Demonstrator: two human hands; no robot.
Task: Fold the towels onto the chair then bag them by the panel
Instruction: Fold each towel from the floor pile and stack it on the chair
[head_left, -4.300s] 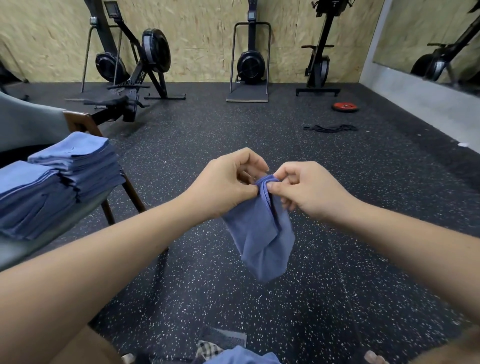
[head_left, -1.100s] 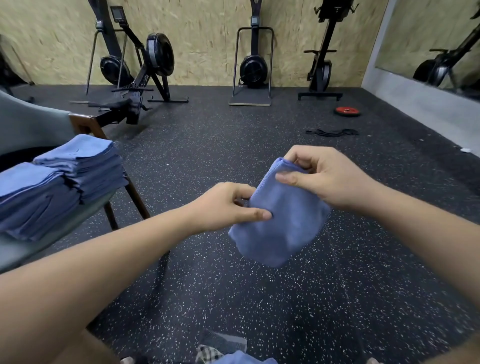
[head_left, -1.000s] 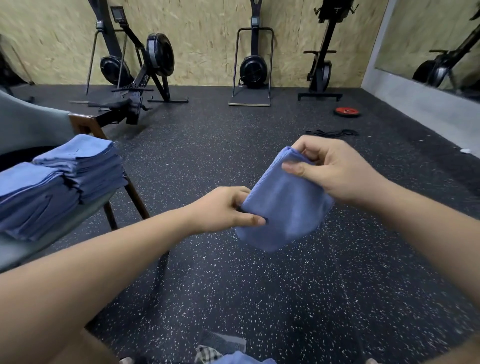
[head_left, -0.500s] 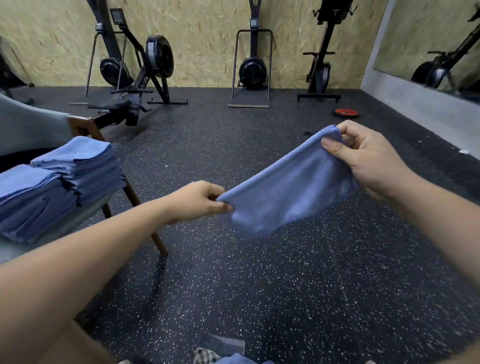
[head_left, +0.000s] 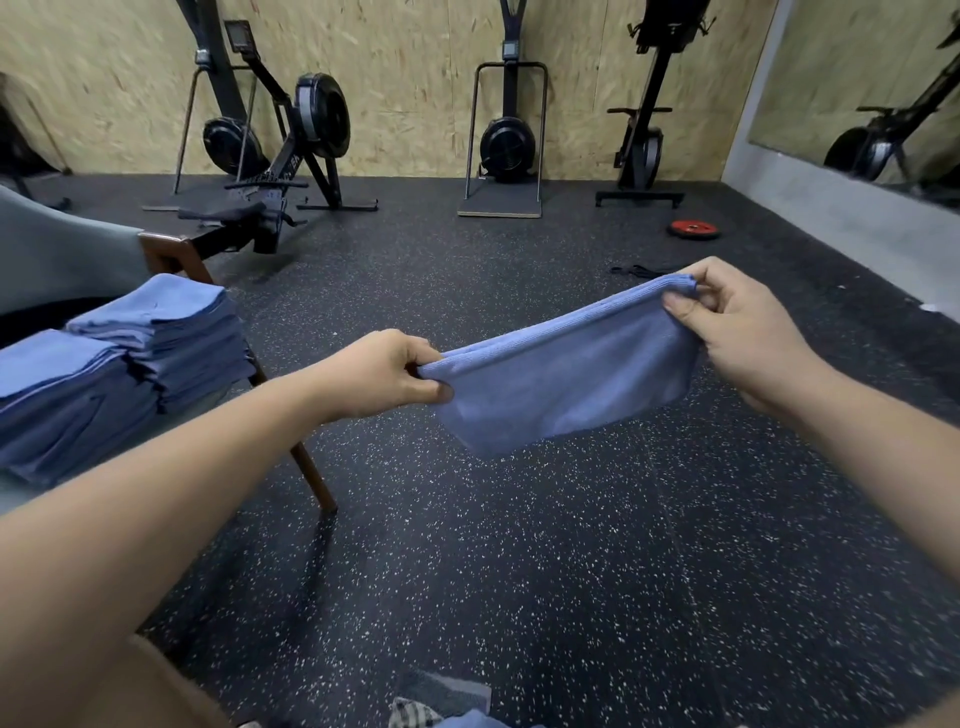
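We hold one blue microfibre towel (head_left: 566, 384) in the air between our two hands, folded double and stretched out above the black speckled rubber floor (head_left: 519, 571). Our left hand (head_left: 387, 375) has its fingers (head_left: 436, 391) closed on the towel's lower left corner; our right hand (head_left: 737, 322) pinches the upper right corner, held higher and farther out. The cloth sags below its taut top edge. To our left, the grey chair with brown wooden legs (head_left: 311, 473) carries two stacks of folded blue towels (head_left: 130, 358), standing side by side and touching; we cannot count the towels in each. Along the chipboard wall stand four black exercise machines (head_left: 506, 140), and one red weight plate (head_left: 693, 228) lies on the floor near the right wall
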